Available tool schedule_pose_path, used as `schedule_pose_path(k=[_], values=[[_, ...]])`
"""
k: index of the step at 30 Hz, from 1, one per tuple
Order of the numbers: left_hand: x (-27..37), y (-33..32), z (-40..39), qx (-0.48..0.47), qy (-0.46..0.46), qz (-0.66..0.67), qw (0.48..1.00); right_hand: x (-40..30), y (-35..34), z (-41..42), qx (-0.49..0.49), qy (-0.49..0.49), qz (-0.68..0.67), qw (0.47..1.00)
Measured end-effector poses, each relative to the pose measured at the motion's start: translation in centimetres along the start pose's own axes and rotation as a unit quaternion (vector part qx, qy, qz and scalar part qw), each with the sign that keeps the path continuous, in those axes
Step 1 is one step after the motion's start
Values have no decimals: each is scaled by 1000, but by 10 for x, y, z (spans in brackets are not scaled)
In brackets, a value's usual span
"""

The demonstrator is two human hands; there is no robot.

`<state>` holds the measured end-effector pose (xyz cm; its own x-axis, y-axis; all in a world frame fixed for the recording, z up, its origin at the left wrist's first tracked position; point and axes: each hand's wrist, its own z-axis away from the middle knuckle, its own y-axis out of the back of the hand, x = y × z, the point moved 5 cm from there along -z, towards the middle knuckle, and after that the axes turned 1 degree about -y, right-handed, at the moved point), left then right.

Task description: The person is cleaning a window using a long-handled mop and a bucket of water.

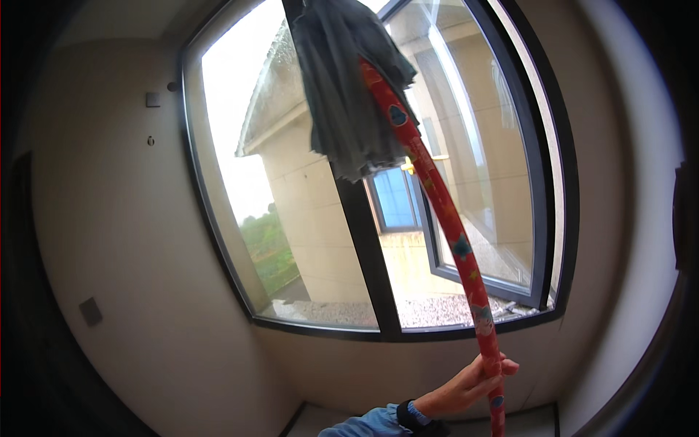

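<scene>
My left hand [464,385], in a light blue sleeve with a dark band at the wrist, grips the red patterned handle [448,210] of a mop. The handle rises from the bottom edge and leans to the upper left, looking bent by the lens. At its top, a grey-green mop head [349,93] of cloth strips hangs down in front of the window's dark middle post [357,235]. Whether the strips touch the glass I cannot tell. My right hand is out of view.
The right window sash [538,164] stands open outward, with a yellow handle [408,165] near the mop. Fixed glass [306,229] fills the left side. Wall plates [90,312] are on the left wall. Pale walls flank the window, and floor shows at the bottom.
</scene>
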<state>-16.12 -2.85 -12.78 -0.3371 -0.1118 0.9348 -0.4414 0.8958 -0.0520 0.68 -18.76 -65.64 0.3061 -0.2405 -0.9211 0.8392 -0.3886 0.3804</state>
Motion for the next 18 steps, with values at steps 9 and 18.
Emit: schedule_pose_path(k=[9, 18], values=[[28, 99, -95, 23, -61, -111, 992, -176, -9, -85, -61, 26, -194, 979], [83, 212, -170, 109, -137, -161, 971, -312, -18, -172, 10, 99, -183, 978]])
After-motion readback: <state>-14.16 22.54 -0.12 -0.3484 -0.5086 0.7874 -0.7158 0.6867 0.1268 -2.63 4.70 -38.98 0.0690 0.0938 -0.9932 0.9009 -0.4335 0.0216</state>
